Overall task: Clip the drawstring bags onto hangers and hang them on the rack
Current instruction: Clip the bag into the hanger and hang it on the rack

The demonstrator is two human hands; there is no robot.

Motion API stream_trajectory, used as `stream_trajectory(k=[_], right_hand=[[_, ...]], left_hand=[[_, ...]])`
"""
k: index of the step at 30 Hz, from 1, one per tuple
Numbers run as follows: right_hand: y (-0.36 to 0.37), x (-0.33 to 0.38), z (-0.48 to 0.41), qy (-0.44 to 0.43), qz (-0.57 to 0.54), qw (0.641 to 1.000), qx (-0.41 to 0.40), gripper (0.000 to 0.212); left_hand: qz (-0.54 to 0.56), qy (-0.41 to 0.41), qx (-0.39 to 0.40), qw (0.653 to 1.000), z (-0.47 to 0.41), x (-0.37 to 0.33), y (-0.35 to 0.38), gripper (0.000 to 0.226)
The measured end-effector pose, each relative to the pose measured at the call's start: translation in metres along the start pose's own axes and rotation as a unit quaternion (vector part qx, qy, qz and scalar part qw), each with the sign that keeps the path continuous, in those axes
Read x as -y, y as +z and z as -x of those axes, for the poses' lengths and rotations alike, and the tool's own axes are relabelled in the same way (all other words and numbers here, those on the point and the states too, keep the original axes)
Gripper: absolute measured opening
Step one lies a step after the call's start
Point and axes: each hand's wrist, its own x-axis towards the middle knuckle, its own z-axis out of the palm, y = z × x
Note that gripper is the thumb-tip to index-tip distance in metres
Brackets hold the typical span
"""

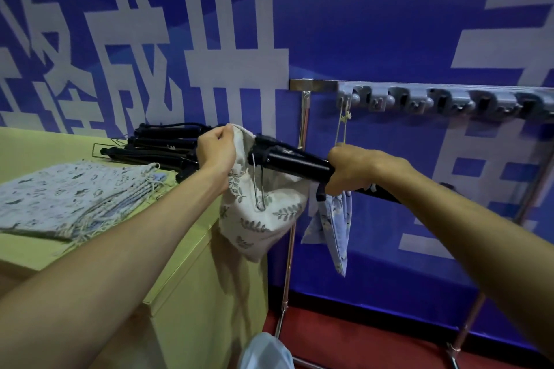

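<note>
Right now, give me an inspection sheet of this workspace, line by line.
Surface: yellow-green table, left of the rack.
Job's things: stack of folded bags and pile of black hangers on the table; leaf-print bag at the held hanger; blue bag hanging below the rack.
Clutter: pale blue plastic thing at the bottom edge.
Grippers: left hand pinches the leaf-print bag's top edge; right hand grips the hanger.
Cables: nothing seen.
Surroundings: blue banner wall, red floor.

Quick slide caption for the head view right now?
Left hand pinches the leaf-print bag at the black hanger that the right hand grips, beside the rack.
</note>
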Motion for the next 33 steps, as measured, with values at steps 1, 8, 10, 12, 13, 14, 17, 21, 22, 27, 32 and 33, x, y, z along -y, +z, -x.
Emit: stream_trajectory(k=[1, 8, 10, 12, 13, 14, 17, 21, 22, 27, 32, 33], right_hand=[[0.0, 0.001, 0.0, 0.001, 0.01, 1.0, 0.02, 0.018], [-0.006, 0.022, 0.004, -0.022, 0.2, 0.979, 0.026, 0.012], [-0.008, 0.026, 0.001, -0.034, 0.286, 0.958, 0.0, 0.016], [-0.01, 0.027, -0.002, -0.03, 0.328, 0.944, 0.032, 0.027], [-0.012, 0.026, -0.001, -0.027, 0.336, 0.94, 0.058, 0.031], [-0.016, 0.024, 0.0, -0.026, 0.341, 0.937, 0.073, 0.034], [-0.032, 0.019, 0.008, -0.054, 0.333, 0.941, 0.022, 0.043], [-0.051, 0.018, 0.017, -0.101, 0.33, 0.934, -0.089, 0.059], [-0.054, 0.018, 0.018, -0.112, 0.344, 0.925, -0.112, 0.067], [-0.058, 0.019, 0.008, -0.166, 0.415, 0.875, -0.187, 0.086], [-0.062, 0.014, -0.006, -0.179, 0.418, 0.867, -0.201, 0.085], [-0.064, 0.013, -0.007, -0.176, 0.419, 0.868, -0.199, 0.085]], left_hand=[[-0.02, 0.012, 0.006, 1.0, 0.003, -0.001, 0.0, 0.025], [0.015, -0.021, 0.161, 0.987, 0.028, -0.016, 0.015, 0.028], [0.076, -0.055, 0.171, 0.981, 0.032, -0.024, 0.017, 0.031], [0.111, -0.069, 0.178, 0.975, 0.036, -0.033, 0.018, 0.025], [0.115, -0.071, 0.183, 0.974, 0.037, -0.037, 0.018, 0.023], [0.112, -0.07, 0.189, 0.973, 0.037, -0.039, 0.018, 0.023], [0.083, -0.056, 0.209, 0.973, 0.039, -0.037, 0.021, 0.026], [0.007, 0.032, 0.232, 0.972, 0.044, -0.026, 0.037, 0.024], [-0.012, 0.06, 0.237, 0.97, 0.044, -0.023, 0.041, 0.024], [-0.172, 0.149, 0.197, 0.954, 0.047, -0.02, 0.047, 0.027], [-0.131, 0.137, 0.266, 0.945, 0.043, -0.028, 0.051, 0.027], [-0.1, 0.131, 0.307, 0.937, 0.043, -0.028, 0.05, 0.023]])
